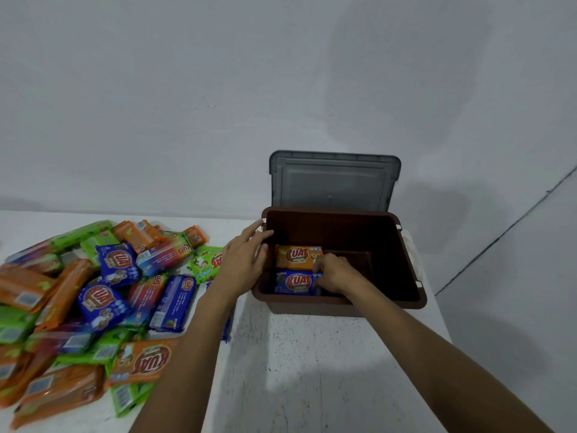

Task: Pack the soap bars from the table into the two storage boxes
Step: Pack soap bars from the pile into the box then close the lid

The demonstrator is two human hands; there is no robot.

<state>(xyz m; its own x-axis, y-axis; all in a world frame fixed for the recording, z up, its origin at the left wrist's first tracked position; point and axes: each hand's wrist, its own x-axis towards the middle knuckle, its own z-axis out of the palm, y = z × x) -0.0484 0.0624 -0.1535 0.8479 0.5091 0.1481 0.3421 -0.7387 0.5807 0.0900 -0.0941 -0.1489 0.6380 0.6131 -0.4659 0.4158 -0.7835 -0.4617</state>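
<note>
— Soap in the brown box (338, 304)?
— Flat at bottom left: orange bar (296, 256) behind, blue bar (292, 281) in front, both lengthwise left to right.
— Hands?
— Right hand (335, 273) curled on the blue bar's right end; left hand (246, 257) straight-fingered at the left rim. Heap of bars (93, 307) on the surface (312, 370), left of the box.

Bit hard to see from here: the right hand (332, 273) grips the blue soap bar (293, 281) in the storage box (415, 295) and covers its 3 o'clock end, plus a corner of the orange soap bar (296, 256) at its 12 o'clock. The box's near wall hides the floor at 6 o'clock. The pile of soap bars (78, 307) out at 9 o'clock is smeary, the small print is unreadable, and it runs out of view. The left forearm (199, 323) covers part of it, and the bottom of the lid (334, 182) sits behind the rim
</note>
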